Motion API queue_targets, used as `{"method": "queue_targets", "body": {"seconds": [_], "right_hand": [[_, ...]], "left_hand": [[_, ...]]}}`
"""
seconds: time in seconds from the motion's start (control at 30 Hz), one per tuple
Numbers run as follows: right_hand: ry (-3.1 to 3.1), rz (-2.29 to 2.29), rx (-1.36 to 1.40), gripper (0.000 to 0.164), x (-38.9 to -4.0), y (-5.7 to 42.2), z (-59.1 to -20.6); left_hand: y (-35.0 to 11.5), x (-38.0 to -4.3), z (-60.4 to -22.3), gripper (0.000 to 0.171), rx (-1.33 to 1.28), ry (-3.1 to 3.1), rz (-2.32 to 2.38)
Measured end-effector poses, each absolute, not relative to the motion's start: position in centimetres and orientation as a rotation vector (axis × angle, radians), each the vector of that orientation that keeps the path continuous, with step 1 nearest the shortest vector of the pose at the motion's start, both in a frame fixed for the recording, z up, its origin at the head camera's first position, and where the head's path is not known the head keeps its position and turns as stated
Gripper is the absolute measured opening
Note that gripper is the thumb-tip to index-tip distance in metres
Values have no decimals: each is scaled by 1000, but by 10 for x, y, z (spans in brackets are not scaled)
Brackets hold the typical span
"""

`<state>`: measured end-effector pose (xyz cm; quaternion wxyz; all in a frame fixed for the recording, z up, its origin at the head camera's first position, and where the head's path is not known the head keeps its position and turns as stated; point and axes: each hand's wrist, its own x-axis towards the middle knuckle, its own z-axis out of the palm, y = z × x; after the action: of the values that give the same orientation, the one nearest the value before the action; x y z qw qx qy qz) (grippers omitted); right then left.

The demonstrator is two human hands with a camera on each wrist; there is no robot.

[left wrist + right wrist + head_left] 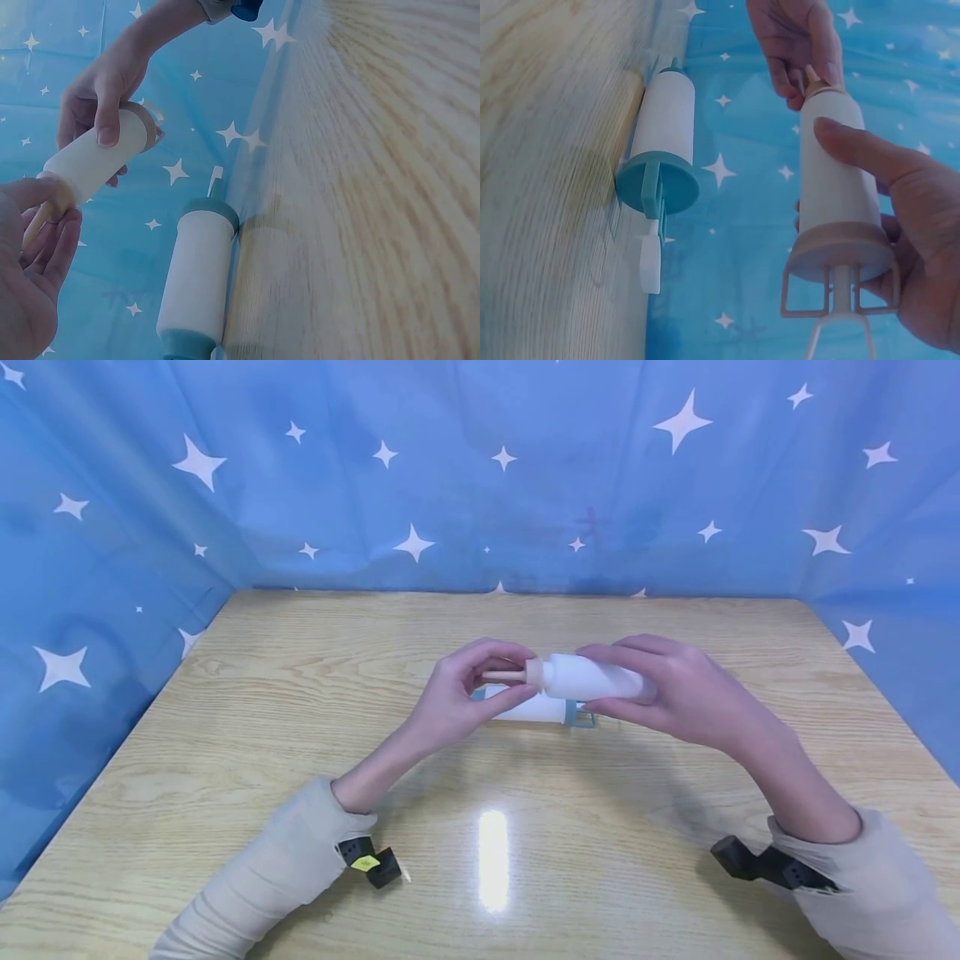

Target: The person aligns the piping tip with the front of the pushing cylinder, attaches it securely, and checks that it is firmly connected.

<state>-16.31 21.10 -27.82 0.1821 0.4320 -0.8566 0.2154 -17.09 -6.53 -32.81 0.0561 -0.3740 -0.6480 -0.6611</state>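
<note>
Held in the air over the table is a white plunger syringe [581, 677] with beige end caps and a long beige nozzle. My right hand [686, 693] grips its barrel from the side, thumb along the near face. At the nozzle end, my left hand [453, 697] pinches the beige collar between thumb and fingers, and the nozzle points into that palm. In the right wrist view, beige finger loops and a pale plunger handle [841, 326] show at the other end. Just below, a second white syringe [196, 270] with teal ends lies on its side.
The wooden table [420, 793] carries the teal syringe near its middle, partly hidden behind my hands in the head view. A blue curtain [465, 468] with white stars hangs behind the far edge and along both sides.
</note>
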Motion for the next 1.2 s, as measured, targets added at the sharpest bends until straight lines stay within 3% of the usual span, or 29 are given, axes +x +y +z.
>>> {"method": "queue_targets", "body": {"seconds": [0.5,0.8,1.2], "right_hand": [[-2376,548,1241,65,-160,210,-277],[-2388,563,1247,60,-161,210,-278],[-2384,565,1244,61,-160,210,-278]], "left_hand": [[-64,-170,-327,33,-1159,-1961,-1990],[-64,-170,-328,34,-1176,-1955,-1988],[-62,-169,-326,27,-1134,-1966,-1948]]}}
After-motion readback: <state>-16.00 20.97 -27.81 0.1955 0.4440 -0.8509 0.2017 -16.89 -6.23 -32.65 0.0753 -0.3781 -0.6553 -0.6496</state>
